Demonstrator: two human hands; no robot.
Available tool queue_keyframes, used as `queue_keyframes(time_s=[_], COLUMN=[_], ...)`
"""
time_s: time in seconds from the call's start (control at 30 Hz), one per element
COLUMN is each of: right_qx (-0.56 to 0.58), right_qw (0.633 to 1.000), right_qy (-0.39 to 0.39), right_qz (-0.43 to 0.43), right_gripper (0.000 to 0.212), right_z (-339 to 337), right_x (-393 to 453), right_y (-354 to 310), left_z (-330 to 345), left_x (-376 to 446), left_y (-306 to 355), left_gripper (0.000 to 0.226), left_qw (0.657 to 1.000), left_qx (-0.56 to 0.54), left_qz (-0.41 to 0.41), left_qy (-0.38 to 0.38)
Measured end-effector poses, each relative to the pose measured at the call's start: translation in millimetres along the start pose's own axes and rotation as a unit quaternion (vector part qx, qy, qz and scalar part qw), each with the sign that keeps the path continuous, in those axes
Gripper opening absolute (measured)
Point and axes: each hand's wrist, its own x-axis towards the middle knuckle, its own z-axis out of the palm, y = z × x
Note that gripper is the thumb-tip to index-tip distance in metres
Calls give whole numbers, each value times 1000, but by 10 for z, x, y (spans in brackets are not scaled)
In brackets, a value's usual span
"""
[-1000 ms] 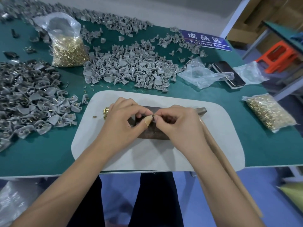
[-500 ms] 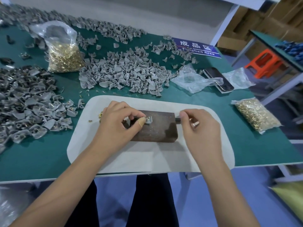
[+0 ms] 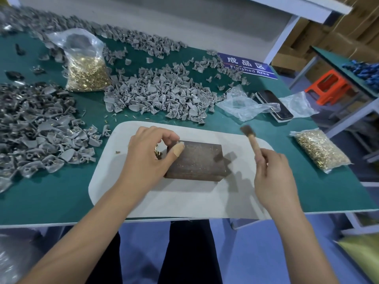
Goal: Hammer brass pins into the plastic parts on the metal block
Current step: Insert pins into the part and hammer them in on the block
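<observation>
At frame centre, the left hand point(image 3: 147, 154) pinches a plastic part point(image 3: 180, 143) on the metal block point(image 3: 198, 160), so the hammer point(image 3: 253, 140) gripped in the right hand point(image 3: 272, 175) could strike the bandaged thumb.

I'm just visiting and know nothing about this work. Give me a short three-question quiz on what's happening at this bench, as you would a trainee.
1. True or false: the right hand holds the hammer raised above the metal block.
2. What does the left hand pinch at the block's far left corner? A) plastic part B) phone C) bag
3. Fill in: the block sits on a ____ mat.

Key: 1 true; 2 A; 3 white.
</observation>
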Motion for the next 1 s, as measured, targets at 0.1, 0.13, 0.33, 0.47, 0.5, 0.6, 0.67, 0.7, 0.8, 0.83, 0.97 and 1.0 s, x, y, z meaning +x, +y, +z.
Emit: queue_keyframes(time_s=[0.1, 0.13, 0.33, 0.47, 0.5, 0.6, 0.67, 0.7, 0.8, 0.83, 0.97, 1.0], right_qx=[76, 92, 210, 242, 247, 272, 279, 283, 270, 271, 252, 221], right_qw=[997, 995, 972, 962, 961, 954, 952, 951, 955, 954, 956, 963], right_qy=[-6, -17, -105, -121, -121, -128, -127, -126, -121, -125, -136, -127], right_qz=[-26, -28, -23, -21, -17, -8, -3, 6, 14, 9, -62, -86], right_gripper=[21, 20, 27, 28, 28, 32, 34, 35, 31, 27, 17, 19], right_z=[-40, -39, 66, 123, 130, 131, 117, 112, 88, 73, -54, -97], right_x=[-22, -37, -232, -291, -297, -321, -337, -343, -341, -338, -334, -335], right_y=[-118, -147, -351, -446, -462, -477, -470, -464, -433, -426, -448, -463], left_z=[14, 13, -5, -10, -12, -18, -21, -22, -9, 5, 43, 40], left_x=[-12, -12, -11, -18, -24, -30, -30, -29, -13, -6, -12, -15], left_y=[-3, -3, 17, 31, 39, 62, 50, 43, 26, 29, 17, 10], left_gripper=[12, 14, 14, 9, 9, 8, 10, 15, 25, 22, 17, 16], left_qw=[1000, 1000, 1000, 1000, 999, 998, 998, 998, 998, 998, 999, 999], left_qx=[6, 4, 6, 29, 36, 52, 55, 51, 42, 40, 0, -8], left_qz=[-11, -13, 12, 8, 10, 24, 34, 33, 21, 19, 17, 15], left_qy=[-15, -11, -11, 0, 4, 6, -1, -8, -35, -43, -44, -43])
